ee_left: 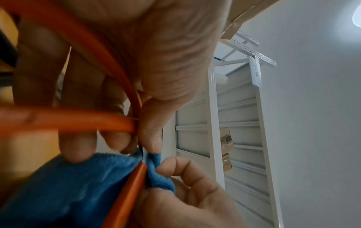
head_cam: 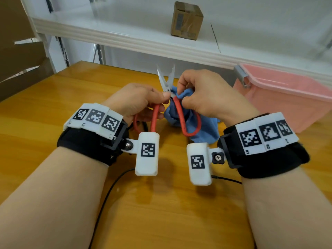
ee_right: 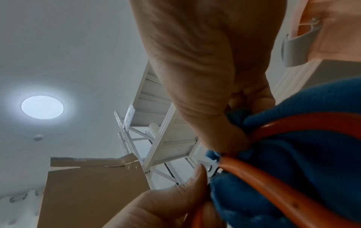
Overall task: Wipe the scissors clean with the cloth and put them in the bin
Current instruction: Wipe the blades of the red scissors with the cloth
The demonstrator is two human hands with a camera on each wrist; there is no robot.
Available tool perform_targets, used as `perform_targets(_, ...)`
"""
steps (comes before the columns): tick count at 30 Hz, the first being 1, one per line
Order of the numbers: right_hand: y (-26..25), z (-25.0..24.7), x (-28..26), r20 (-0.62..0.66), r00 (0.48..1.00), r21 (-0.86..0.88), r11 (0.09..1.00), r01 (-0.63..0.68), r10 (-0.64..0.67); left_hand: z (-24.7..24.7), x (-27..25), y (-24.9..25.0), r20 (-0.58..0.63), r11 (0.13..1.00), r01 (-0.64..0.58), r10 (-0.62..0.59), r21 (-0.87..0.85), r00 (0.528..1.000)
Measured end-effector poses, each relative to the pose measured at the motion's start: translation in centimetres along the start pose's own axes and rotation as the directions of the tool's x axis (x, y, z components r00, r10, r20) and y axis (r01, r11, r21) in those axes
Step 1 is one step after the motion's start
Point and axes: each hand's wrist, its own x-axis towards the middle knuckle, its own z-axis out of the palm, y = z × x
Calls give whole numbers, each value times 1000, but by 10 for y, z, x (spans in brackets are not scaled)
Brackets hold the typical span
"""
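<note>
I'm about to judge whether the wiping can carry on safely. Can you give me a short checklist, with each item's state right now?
1. Left hand grips the scissors near the pivot: ok.
2. Right hand pinches the cloth against a red handle: ok.
3. Blades apart, tips pointing away from both hands: ok.
4. Blades clean: cannot tell.
5. Bin open, at the right on the table: ok.
6. Bin's inside free: cannot tell.

Red-handled scissors (head_cam: 166,87) open, blue cloth (head_cam: 203,126) bunched, pink bin (head_cam: 287,97)
</note>
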Motion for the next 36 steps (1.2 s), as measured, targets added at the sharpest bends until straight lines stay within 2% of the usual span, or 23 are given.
perform_targets(6,3,1,0,8,998,-118,991,58,-57,-6,-1,1,12,983,-24,22,183,1000)
perform_targets(10,0,2,-1,3,996,-108,990,89,-89,-3,2,-3,-160,944,-114,170,309,972)
perform_targets(13,-2,3,-1,-29,994,-114,988,102,-106,-3,7,-5,-237,916,-113,216,385,947)
perform_targets(15,-3,4,0,-70,992,-110,989,100,-108,-5,11,-6,-334,861,-64,263,504,905)
perform_targets(17,-3,7,1,-107,989,-97,991,93,-103,-6,9,-2,-427,828,-98,381,552,820)
perform_targets(18,-3,9,2,-128,987,-91,992,89,-101,-5,7,1,-428,859,-178,407,480,807)
perform_targets(19,-3,10,3,-152,983,-86,993,86,-99,-5,6,4,-396,898,-245,389,366,832)
perform_targets(20,-2,11,4,-178,979,-82,993,82,-96,-3,4,6,-344,935,-244,324,257,881)
perform_targets(22,-2,10,4,-222,971,-67,995,71,-84,-2,1,7,-203,988,-118,136,98,970)
perform_targets(23,-1,9,5,-238,968,-53,997,63,-74,-1,0,7,-144,997,-52,60,57,988)
perform_targets(26,-2,8,4,-251,967,-23,999,46,-51,3,1,6,-74,999,22,-25,-37,997)
perform_targets(31,-4,14,6,-286,958,77,997,3,19,15,2,6,-18,963,-12,7,-269,1000)
perform_targets(33,-3,13,7,-307,949,143,989,-23,66,16,3,7,1,909,-17,19,-416,1000)
perform_targets(36,-3,10,6,-306,947,199,979,-39,100,12,6,6,29,771,15,4,-637,1000)
